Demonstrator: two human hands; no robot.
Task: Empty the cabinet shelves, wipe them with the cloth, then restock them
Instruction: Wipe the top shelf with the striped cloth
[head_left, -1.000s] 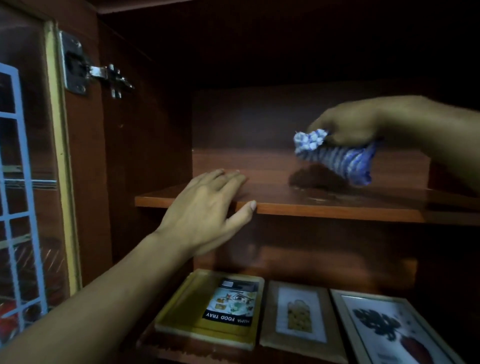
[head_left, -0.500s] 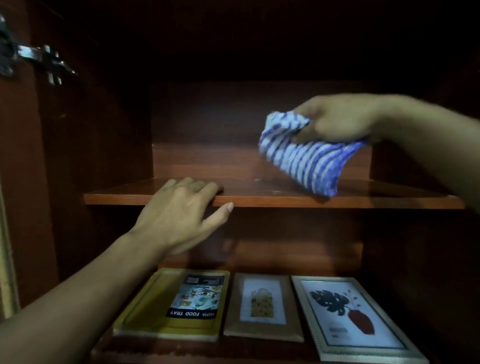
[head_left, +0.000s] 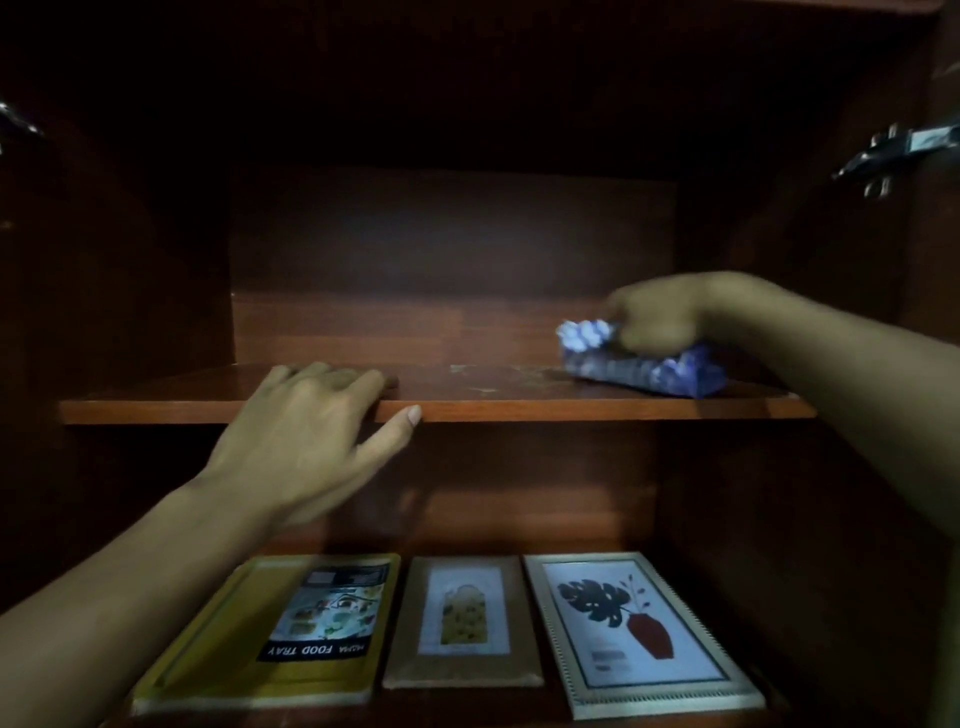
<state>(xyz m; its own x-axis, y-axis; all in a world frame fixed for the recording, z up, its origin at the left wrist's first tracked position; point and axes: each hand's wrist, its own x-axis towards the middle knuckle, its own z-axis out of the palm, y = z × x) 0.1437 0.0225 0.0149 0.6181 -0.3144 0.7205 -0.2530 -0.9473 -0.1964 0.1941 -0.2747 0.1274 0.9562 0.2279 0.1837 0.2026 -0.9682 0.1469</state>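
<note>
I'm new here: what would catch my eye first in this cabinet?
The blue striped cloth, bunched under the right hand on the right of the upper shelf, stands out. The left hand rests at that shelf's front edge; below lie a yellow food tray, a framed picture and a vase print.

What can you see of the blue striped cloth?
The cloth is blue with white stripes, soft fabric bunched into a wad. It lies on the right part of the upper shelf, pressed down by the right hand, which grips it; a crumpled end pokes out left of the fist. It looks slightly blurred.
</note>
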